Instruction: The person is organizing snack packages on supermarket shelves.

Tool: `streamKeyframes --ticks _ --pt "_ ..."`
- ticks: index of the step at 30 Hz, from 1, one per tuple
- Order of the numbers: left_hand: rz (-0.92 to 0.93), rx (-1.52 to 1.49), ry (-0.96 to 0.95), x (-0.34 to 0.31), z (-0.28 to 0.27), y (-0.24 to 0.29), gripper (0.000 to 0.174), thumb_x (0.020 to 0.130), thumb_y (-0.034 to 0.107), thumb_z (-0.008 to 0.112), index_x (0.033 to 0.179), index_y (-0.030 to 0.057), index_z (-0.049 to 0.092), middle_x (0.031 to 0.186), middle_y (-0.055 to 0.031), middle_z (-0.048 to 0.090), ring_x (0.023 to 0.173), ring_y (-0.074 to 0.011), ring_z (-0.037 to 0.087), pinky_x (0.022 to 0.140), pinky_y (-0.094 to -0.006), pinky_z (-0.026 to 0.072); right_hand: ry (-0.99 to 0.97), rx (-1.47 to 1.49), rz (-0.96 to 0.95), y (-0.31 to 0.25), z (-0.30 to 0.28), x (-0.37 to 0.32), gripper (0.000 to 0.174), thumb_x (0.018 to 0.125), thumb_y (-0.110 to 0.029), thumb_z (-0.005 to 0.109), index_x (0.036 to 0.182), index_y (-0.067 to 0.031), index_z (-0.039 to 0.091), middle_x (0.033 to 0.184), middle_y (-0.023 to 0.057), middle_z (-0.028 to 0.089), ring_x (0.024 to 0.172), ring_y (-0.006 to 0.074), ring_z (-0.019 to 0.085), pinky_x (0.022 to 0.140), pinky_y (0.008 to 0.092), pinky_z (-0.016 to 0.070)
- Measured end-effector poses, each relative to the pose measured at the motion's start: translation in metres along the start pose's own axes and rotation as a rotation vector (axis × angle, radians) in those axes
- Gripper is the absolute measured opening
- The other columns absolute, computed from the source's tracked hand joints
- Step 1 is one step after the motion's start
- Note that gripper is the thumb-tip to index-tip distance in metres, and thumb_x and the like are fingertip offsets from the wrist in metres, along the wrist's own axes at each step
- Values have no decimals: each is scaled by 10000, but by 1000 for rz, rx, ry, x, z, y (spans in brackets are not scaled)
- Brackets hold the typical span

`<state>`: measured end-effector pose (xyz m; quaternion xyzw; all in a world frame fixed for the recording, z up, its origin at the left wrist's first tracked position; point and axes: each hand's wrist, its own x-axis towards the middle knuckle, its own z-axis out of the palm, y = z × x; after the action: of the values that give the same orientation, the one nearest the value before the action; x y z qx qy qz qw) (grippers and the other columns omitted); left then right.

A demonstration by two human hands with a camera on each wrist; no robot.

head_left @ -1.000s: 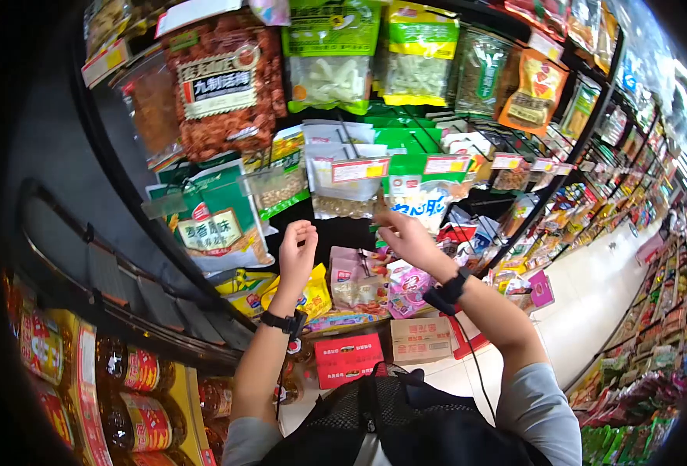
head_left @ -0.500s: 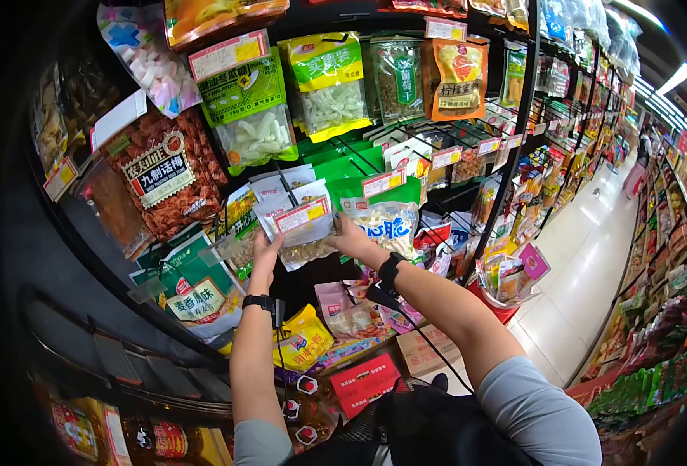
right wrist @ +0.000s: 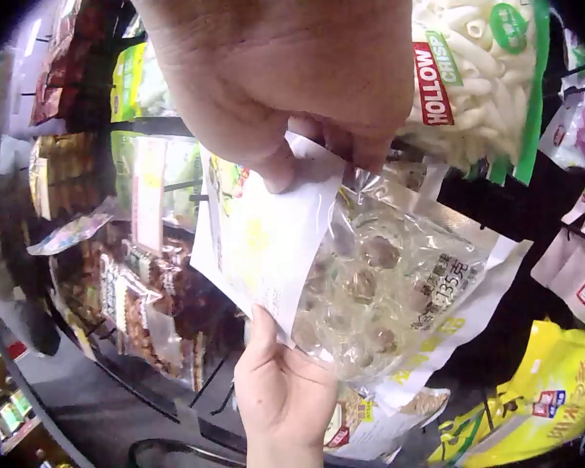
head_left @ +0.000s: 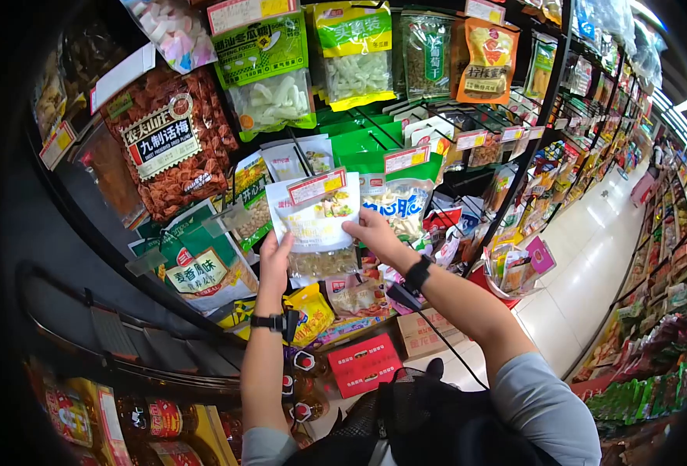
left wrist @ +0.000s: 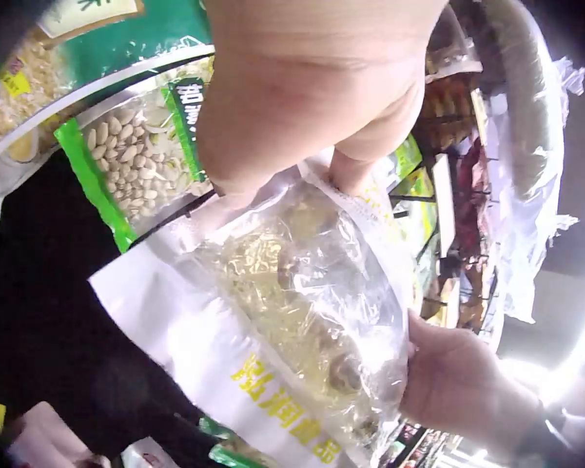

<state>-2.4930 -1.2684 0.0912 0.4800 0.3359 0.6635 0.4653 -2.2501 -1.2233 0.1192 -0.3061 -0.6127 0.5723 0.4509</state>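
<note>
White and clear plastic is filling the middle of the head view: a pouch of pale snacks, which both hands are holding up in front of the shop rack. The left hand is gripping its lower left edge, thumb on one face and fingers on the other. The right hand is pinching its right edge beside the printed front. The taking-hold part is looking done, as the pouch is sitting firmly between the two hands, tilted a little. What is remaining is less plain. A red and yellow price tag is hanging across the pouch's top and hiding the hole there, so I cannot tell whether the pouch is hanging on its peg or is off it.

Other goods are crowding in on every side. A green bag of seeds is hanging just left of the left hand, and a big red-brown bag is sitting above that. A bag with blue lettering is hanging right behind the right hand, and a yellow bag is lying below the pouch near the left wrist. A red box is resting lower down by the floor. The neighbouring bags and their tags are standing closest in the way, while the aisle floor is stretching away on the right.
</note>
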Motion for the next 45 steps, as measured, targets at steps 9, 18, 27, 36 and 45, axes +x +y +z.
streamKeyframes --ticks 9,18,27,36,45 --pt "-23 -75 87 -45 50 31 331 1014 129 543 1308 -23 531 1228 -78 629 1093 -133 575 982 -304 423 -17 261 -42 -33 5 -49 322 1002 -136 577 1292 3 553 1181 70 671 1033 119 631 896 283 507" --pt "-270 -189 303 -159 107 -72 369 1011 129 533 1359 11 499 1338 -84 553 1202 -160 518 1011 -328 406 -65 105 109 30 -69 -147 294 978 -128 606 1222 36 596 1075 54 687 954 108 619 843 290 509" --pt "-667 -193 -38 -213 276 -198 378 1014 116 534 1370 1 471 1314 -93 584 1186 -173 557 1042 -345 417 329 165 296 104 -257 -318 261 958 -136 625 1168 19 622 1030 58 693 940 124 621 853 312 504" --pt "-899 -74 -386 -236 429 -316 329 997 116 567 1311 21 538 1278 -62 616 1178 -156 566 1020 -323 430 652 173 434 130 -392 -460 281 975 -121 588 1213 27 599 1103 72 686 986 134 628 894 302 499" --pt "-944 26 -466 -205 523 -365 328 981 164 595 1269 8 574 1228 -50 643 1124 -136 581 1007 -315 430 771 104 409 139 -480 -480 283 982 -108 577 1234 20 598 1083 61 688 964 122 625 878 293 499"
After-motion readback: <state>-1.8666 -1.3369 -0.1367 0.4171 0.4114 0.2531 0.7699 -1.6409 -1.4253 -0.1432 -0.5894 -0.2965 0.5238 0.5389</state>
